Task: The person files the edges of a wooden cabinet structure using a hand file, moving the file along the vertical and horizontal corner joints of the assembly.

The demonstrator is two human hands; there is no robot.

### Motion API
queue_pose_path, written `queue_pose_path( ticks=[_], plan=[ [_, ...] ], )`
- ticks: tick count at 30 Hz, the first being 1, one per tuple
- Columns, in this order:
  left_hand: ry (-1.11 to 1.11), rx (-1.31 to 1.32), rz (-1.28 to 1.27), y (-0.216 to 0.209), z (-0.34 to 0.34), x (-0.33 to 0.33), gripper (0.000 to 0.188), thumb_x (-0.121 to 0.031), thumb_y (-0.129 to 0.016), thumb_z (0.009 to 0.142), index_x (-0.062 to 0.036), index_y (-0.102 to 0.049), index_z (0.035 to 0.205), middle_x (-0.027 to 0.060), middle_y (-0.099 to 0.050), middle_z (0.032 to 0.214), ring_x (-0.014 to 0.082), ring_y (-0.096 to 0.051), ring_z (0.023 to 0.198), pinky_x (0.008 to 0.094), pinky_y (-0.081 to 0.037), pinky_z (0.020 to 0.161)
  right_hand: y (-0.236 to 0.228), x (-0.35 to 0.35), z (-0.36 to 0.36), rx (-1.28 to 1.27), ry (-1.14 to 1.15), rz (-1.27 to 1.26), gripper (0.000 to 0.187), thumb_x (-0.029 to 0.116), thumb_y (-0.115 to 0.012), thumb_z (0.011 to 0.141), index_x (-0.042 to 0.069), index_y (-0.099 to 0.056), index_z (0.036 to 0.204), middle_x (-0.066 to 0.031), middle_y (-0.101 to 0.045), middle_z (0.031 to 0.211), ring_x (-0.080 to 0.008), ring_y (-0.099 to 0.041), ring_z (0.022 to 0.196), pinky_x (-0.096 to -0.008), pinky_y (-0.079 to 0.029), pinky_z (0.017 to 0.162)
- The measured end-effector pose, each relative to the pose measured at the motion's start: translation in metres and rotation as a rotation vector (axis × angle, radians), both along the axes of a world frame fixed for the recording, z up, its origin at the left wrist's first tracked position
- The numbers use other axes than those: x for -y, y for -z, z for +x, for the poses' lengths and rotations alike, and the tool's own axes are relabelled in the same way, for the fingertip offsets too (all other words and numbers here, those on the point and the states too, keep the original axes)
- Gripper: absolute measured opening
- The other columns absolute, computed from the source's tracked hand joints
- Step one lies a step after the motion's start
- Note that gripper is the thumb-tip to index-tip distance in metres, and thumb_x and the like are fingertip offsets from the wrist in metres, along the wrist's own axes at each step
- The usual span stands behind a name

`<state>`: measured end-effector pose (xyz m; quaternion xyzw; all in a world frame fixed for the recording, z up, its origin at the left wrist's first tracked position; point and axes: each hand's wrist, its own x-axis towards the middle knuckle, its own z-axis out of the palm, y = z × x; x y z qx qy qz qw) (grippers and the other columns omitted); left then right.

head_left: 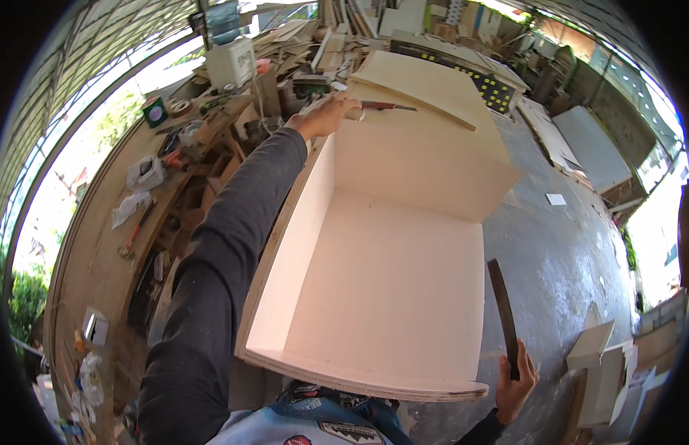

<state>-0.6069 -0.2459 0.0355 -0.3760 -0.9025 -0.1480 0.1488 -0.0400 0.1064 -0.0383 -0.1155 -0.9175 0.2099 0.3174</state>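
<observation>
In front of me stands a pale wooden box (392,274) with its open side toward me and a plywood rim along its near edge. My left hand (322,119) is at its far left top corner, fingers curled over the edge. Just beyond the fingertips is a red-handled knife (385,106) on the pale panel; whether the fingers touch it I cannot tell. At the lower right my right hand (516,378) grips one end of a long, dark, flat file (504,315). The file points up and away, apart from the box's right side.
A thin wooden strip (426,101) lies on the far panel. Along the left runs a workbench (100,245) with a hammer (135,230), plastic bags and a green can (154,111). Scrap boards pile up at the back. Board offcuts (593,348) stand on the grey floor at right.
</observation>
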Motion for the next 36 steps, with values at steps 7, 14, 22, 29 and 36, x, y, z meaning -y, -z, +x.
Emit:
queue_pose_path(
  ticks=[7,14,22,29,36],
  plan=[
    [0.216,0.081,-0.154,0.030,-0.111,-0.026,0.069,0.018,-0.055,0.075,-0.0208,-0.068,0.131,0.0228,-0.051,0.145,0.0359,-0.057,0.129,0.0399,-0.051,0.100,-0.028,0.074,0.038,-0.024,0.235,0.026,0.044,0.012,-0.073,0.088,-0.005,-0.065,0.129,-0.0195,-0.070,0.093,-0.0319,-0.068,0.079,-0.0410,-0.052,0.071],
    [0.260,-0.066,0.104,0.012,-0.091,-0.016,0.032,0.000,-0.061,0.081,-0.0119,-0.079,0.105,0.0207,-0.073,0.088,0.0349,-0.073,0.083,0.0437,-0.057,0.079,-0.072,0.129,-0.016,-0.013,0.175,0.138,0.047,0.013,-0.071,0.090,-0.003,-0.062,0.134,-0.0197,-0.068,0.093,-0.0299,-0.066,0.079,-0.0400,-0.051,0.071],
    [0.143,0.108,-0.093,0.047,-0.061,0.132,0.030,-0.012,-0.060,0.088,-0.0045,-0.076,0.113,0.0245,-0.072,0.104,0.0368,-0.071,0.096,0.0421,-0.056,0.087,-0.109,0.198,-0.204,0.260,-0.137,0.095,0.052,0.011,-0.063,0.098,0.009,-0.050,0.149,-0.0167,-0.053,0.079,-0.0353,-0.055,0.068,-0.0451,-0.047,0.068],
    [0.486,0.238,0.576,0.056,-0.006,0.090,0.050,-0.033,-0.046,0.106,0.0012,-0.055,0.141,0.0225,-0.049,0.150,0.0366,-0.043,0.143,0.0407,-0.035,0.117,-0.065,0.213,-0.345,0.343,-0.182,0.185,0.041,0.020,-0.050,0.103,0.008,-0.056,0.143,-0.0275,-0.062,0.088,-0.0439,-0.064,0.076,-0.0520,-0.051,0.073],
    [0.484,0.133,0.327,0.074,-0.049,0.070,0.070,-0.051,-0.031,0.109,0.0056,-0.043,0.148,0.0239,-0.040,0.156,0.0377,-0.032,0.149,0.0421,-0.024,0.124,-0.044,0.233,-0.404,0.362,-0.221,0.172,0.039,0.017,-0.048,0.101,0.008,-0.061,0.137,-0.0271,-0.066,0.081,-0.0423,-0.066,0.070,-0.0519,-0.052,0.069]
  ],
)
